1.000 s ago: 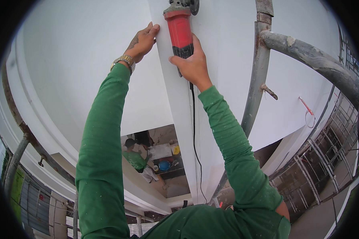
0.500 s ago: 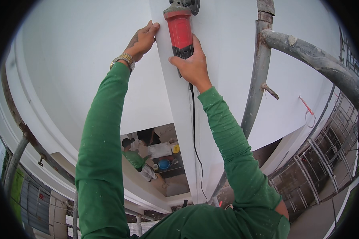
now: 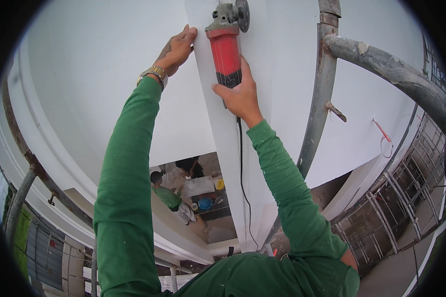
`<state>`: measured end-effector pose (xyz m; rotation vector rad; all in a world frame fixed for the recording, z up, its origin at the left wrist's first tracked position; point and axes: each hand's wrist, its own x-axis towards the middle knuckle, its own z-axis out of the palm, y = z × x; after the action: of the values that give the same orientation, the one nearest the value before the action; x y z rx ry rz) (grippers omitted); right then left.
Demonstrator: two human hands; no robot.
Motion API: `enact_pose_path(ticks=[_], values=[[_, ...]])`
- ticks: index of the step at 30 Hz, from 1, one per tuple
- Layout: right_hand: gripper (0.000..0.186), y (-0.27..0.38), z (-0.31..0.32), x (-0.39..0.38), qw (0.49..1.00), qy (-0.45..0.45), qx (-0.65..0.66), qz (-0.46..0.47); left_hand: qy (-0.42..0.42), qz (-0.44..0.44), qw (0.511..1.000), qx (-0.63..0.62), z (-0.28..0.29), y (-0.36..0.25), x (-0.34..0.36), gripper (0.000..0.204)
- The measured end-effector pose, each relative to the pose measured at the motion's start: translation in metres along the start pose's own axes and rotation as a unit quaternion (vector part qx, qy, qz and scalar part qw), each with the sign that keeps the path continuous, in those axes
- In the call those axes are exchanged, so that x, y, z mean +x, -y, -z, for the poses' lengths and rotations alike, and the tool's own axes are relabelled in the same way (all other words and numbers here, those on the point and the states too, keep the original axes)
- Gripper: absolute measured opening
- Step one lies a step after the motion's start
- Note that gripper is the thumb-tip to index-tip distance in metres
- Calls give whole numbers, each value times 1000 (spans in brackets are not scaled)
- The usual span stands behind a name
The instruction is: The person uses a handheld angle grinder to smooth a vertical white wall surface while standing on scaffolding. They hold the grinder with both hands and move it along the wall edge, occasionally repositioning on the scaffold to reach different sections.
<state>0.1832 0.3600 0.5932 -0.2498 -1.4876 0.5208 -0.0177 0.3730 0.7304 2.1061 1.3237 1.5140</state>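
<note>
My right hand [image 3: 241,96] is closed round the black rear of a red angle grinder [image 3: 225,52]. The grinder stands nearly upright, its grey metal head at the top and its dark disc [image 3: 243,16] facing right. It is in front of a white pillar [image 3: 217,114]; whether the disc touches the surface I cannot tell. From the handle a black cord [image 3: 241,163] hangs down along the pillar. My left hand [image 3: 177,48], with a metal watch [image 3: 156,74] at the wrist, rests against the pillar's left edge, fingers stretched upward and holding nothing.
A grey scaffold post [image 3: 318,99] and a thick curved pipe [image 3: 391,64] stand at my right. More scaffold tubes [image 3: 47,180] run along the left. Through an opening below, a person in green [image 3: 167,197] is near a blue container [image 3: 205,203]. A red-handled tool [image 3: 381,129] is at the right.
The grinder and my right hand have moved slightly down, so more of the grinder's head and disc shows. My left hand stays at the pillar's edge.
</note>
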Motion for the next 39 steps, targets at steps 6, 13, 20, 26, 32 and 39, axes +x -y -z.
enact_pose_path(ticks=[6, 13, 20, 26, 32, 39], values=[[86, -5, 1, -8, 1000, -1, -5, -9, -24, 1, 999, -43, -6, 2, -6, 71], [88, -10, 0, -18, 1000, 2, 3, -17, 7, -14, 1000, 5, 1, 3, -8, 78], [89, -19, 0, -29, 1000, -5, 1, -8, -11, -15, 1000, 5, -2, 0, -10, 79], [93, -17, 2, -35, 999, 16, 13, -39, -4, -14, 1000, -1, 1, 0, -11, 79], [93, -18, -2, -28, 1000, -6, 6, -3, -6, -15, 1000, 17, 1, 4, -7, 80], [87, 11, -13, 4, 1000, -3, 10, 23, -33, 17, 999, -29, -10, -6, -24, 75]])
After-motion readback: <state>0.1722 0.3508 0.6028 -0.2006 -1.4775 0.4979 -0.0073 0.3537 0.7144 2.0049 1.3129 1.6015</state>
